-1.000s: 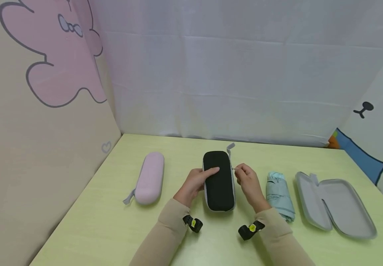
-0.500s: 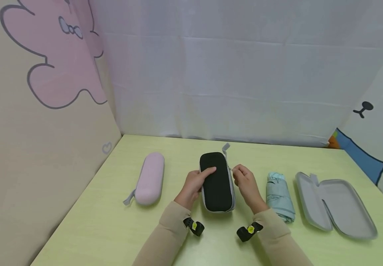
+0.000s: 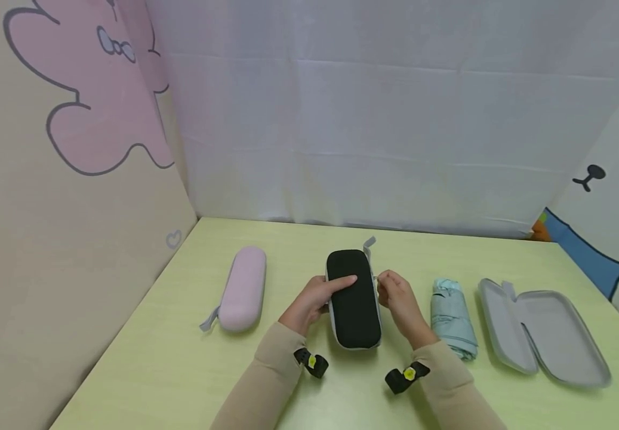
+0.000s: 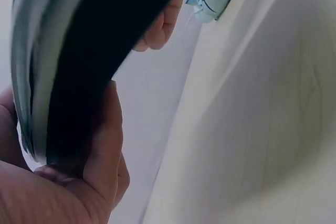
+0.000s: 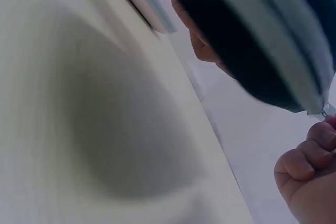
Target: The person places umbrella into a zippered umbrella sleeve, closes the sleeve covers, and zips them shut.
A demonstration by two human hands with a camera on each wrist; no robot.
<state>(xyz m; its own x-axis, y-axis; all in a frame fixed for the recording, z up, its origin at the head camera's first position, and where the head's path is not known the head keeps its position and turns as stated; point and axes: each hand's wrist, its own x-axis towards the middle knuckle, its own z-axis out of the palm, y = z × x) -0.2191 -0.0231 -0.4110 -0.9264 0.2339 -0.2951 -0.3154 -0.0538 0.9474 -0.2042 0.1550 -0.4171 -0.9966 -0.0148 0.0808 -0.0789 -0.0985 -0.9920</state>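
A black zip case [image 3: 353, 304] with a grey zip edge is held up off the table, its strap loop sticking out at the far end. My left hand [image 3: 311, 300] grips it from the left, thumb across the black top and fingers underneath. At its right side my right hand [image 3: 399, 300] pinches the small zip pull [image 5: 324, 113] with curled fingers. In the left wrist view the case [image 4: 100, 51] hides part of both hands. The zip looks shut along the edge that shows in the right wrist view.
A pink zip case [image 3: 243, 289] lies to the left on the pale green table [image 3: 142, 370]. To the right lie a folded light-blue umbrella [image 3: 451, 319] and an opened grey case [image 3: 561, 337]. A white cloth [image 3: 373, 137] hangs behind the table.
The black case has tilted and shifted slightly, first left, then right and a little nearer. My right hand stays at its right side on the zip pull; the left keeps its grip.
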